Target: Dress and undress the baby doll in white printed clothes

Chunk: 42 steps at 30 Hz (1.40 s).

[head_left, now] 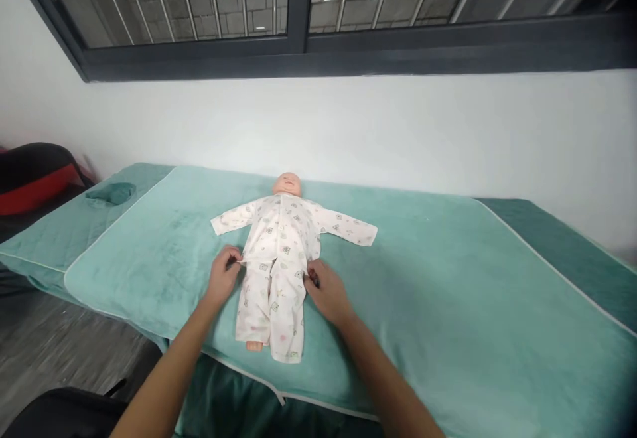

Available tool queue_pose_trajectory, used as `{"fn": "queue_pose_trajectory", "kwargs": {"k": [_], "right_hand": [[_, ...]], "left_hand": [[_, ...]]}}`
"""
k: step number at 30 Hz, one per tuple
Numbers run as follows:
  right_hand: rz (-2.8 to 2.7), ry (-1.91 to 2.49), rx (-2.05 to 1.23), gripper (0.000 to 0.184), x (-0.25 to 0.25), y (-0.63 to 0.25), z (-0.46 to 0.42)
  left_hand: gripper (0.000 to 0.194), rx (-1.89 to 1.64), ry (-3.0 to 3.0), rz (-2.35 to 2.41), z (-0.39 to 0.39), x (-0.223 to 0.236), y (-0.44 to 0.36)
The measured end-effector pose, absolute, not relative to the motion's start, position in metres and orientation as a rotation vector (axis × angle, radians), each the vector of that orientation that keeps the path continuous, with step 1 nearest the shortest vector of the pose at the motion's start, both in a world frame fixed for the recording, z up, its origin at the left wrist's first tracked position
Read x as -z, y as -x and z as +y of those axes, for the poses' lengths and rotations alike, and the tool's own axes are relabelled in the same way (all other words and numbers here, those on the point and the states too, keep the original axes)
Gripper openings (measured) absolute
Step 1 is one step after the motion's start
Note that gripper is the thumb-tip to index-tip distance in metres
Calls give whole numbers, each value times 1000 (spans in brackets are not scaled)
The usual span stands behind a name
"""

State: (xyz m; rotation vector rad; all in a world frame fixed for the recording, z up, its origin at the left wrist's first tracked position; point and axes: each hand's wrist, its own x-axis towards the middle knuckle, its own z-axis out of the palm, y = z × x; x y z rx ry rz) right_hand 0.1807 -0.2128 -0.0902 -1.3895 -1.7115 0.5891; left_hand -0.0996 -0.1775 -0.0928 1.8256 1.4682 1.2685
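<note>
A baby doll [287, 184] lies on its back, dressed in a white patterned long-sleeved top [282, 225] and matching trousers [287, 298]. Both sleeves stretch out sideways, and one foot [254, 346] shows below the left trouser leg. My left hand [225, 273] pinches the lower hem of the top at its left corner. On the other side, my right hand [324, 287] has its fingers closed at the garment's edge near the doll's hip; whether it grips the top or the trousers is hard to see.
The doll rests on a green padded bed cover [428, 292] with pale piping. A white wall [348, 126] and a dark-framed window [298, 60] stand behind it. At the far left is a black and red chair or bag [40, 186]; a face hole [112, 193] is nearby.
</note>
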Motion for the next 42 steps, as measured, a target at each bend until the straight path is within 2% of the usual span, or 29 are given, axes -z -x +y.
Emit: {"fn": "queue_pose_trajectory", "kwargs": {"k": [4,7,10,15,21,30,35,39,42], "right_hand": [[-1796,1319,-592,14,96,-234,-185],[-1476,1714,-231,37,99,-285,-151],[-1342,2107,-110,50,97,-315,-118],[-1449,2192,-247,44,92,-327,-81],[-1295,1890,-261,37,101,-343,-73],[-1153,1958,-200,28,100,-340,-84],[-1160,1878,-85,26,98,-341,-91],[-1271,1711,-4,22,94,-324,-112],[-1395,1542,-108,20,94,-295,-142]], "left_hand": [[21,-1283,-2004,1735,-147,88,124],[47,-1150,-2068,2058,-111,87,144],[63,-800,-2131,2227,-76,87,154],[57,-500,-2217,2337,-39,83,160],[56,-505,-2072,2537,-22,81,165],[51,-490,-2018,2604,-25,78,160],[44,-648,-1944,2571,-25,78,161],[39,-1007,-1799,2441,-24,83,166],[38,-1238,-1655,2384,-23,89,174]]}}
